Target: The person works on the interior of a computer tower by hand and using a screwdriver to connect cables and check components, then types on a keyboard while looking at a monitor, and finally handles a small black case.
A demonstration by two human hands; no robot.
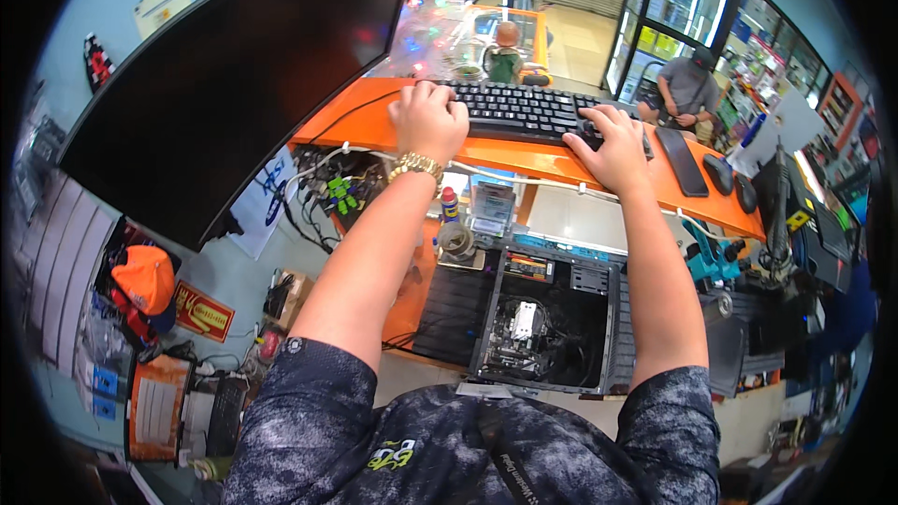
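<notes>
A black keyboard (519,112) with light key legends lies along a raised orange shelf (533,157) in front of me. My left hand (428,122), with a gold-coloured watch (417,166) on its wrist, has its fingers curled round the keyboard's left end. Over the right part of the keys rests my right hand (610,148), its thumb apart from the bent fingers. Both arms reach forward above an opened computer case (547,318), whose inner parts and cables show.
A large dark monitor (243,65) stands at the left. Right of the keyboard lie a dark flat pad (682,161) and two dark mice (718,171). Below the shelf are a small spray can (450,204) and a jar (456,240). A seated person (687,93) is beyond.
</notes>
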